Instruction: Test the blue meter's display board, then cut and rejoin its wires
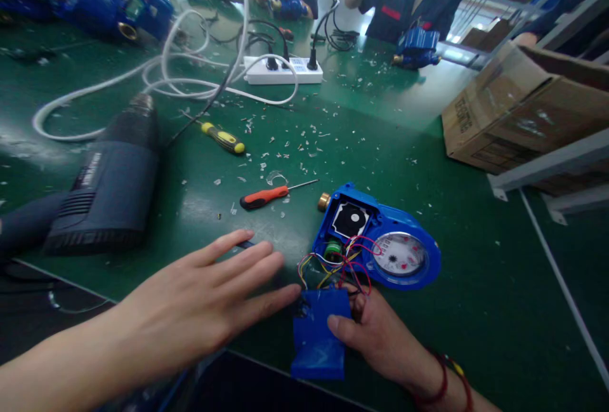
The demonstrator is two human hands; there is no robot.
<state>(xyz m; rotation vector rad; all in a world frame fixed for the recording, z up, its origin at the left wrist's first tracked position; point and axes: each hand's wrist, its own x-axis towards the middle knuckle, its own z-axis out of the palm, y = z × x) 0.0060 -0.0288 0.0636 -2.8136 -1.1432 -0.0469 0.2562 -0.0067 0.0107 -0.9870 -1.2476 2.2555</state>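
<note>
Left hand (238, 285) is spread loose, nothing visibly held, left of the blue meter (377, 225); right hand (380, 329) has its grip pinched on the blue cover (318, 342), meter's near side. Wires (349, 253) exposed, so I'd say cover's not on yet

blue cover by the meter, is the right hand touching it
Touching: the head view shows the right hand gripping the blue cover, thumb laid on its face.
</note>
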